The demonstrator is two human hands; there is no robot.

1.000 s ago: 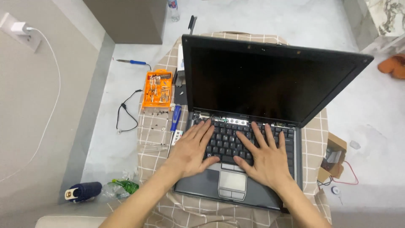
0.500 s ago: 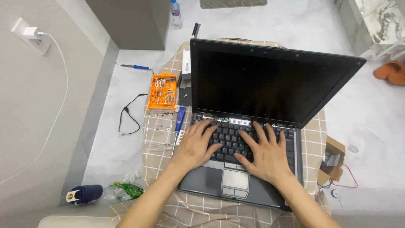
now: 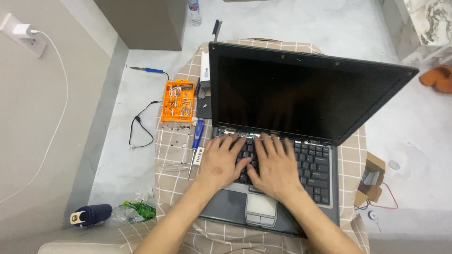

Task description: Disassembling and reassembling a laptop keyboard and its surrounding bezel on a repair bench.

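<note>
both hands flat on the keyboard of an open grey laptop [image 3: 282, 141] on a checked cloth [image 3: 174, 150].

the left hand [image 3: 222, 162] and right hand [image 3: 275, 168] lie side by side, fingers spread and gripping nothing, over the left and middle keys [image 3: 313, 164]; the keyboard's long axis runs left to right, its right end uncovered and nearer the right hand. near the cloth's left edge lie a blue screwdriver [image 3: 196, 141] and an orange bit case [image 3: 178, 101], nearer the left hand.
</note>
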